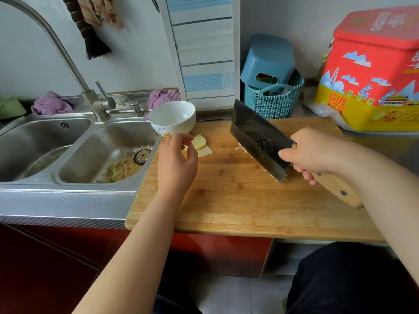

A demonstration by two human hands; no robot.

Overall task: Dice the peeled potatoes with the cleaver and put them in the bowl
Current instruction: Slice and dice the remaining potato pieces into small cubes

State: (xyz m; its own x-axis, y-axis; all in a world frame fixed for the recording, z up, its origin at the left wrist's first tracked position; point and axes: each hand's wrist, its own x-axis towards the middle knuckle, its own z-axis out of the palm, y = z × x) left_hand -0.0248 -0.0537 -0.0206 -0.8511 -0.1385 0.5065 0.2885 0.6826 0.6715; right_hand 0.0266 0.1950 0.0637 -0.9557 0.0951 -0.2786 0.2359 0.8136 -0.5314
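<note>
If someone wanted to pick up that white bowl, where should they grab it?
Probably by the rim of the white bowl, from its near side: it stands upright at the cutting board's far left corner, mouth open, and the left hand is already beside it.

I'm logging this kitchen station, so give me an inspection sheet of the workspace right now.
Surface: wooden cutting board overhanging the counter edge.
Job's things: cleaver with potato bits along its edge; potato slices; white bowl, inside not visible.
Clutter: vegetable scraps in the sink; purple cloths behind.
Hands: right hand grips the cleaver; left hand open near the bowl.
Cables: nothing seen.
Surroundings: blue basket, cookie tin.
</note>
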